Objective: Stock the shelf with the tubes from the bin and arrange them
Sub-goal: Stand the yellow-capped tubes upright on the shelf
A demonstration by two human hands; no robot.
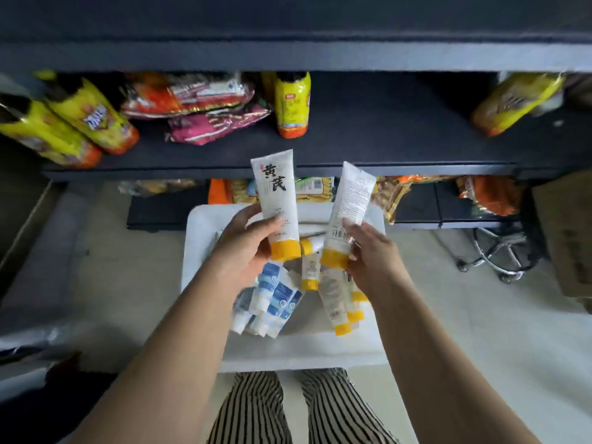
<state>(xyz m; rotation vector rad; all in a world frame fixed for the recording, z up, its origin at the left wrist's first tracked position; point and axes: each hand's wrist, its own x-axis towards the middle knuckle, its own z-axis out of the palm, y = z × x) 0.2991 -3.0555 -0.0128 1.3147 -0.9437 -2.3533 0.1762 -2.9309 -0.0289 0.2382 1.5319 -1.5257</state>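
Two hands: each gripping one tube above the bin, both tubes raised toward the shelf.
Shelf: dark blue-grey shelving unit (368, 123) is running across the upper view; its middle board is lying bare just beyond the raised tubes.
Bin: white rectangular plastic bin (304, 350) is sitting on the pale floor in front of the shelf, between the person's striped trouser legs (256, 408) and the lower shelf.
Snack stock: yellow-and-orange snack bags (89, 120) are lying at the left of the middle board, red and pink packets (205, 110) beside them, one yellow bag (292, 104) standing near centre.
Left hand: left hand (246, 248) is curling fingers and thumb round the lower body of a white tube with yellow cap and black characters (278, 203), cap end down.
Right hand: right hand (371, 251) is pinching a white tube with yellow cap and printed back label (347, 206), tilted, cap end down.
Loose tubes: blue-and-white tubes (275, 299) are piling at the bin's left; more white yellow-capped tubes (333, 299) are lying at its right.
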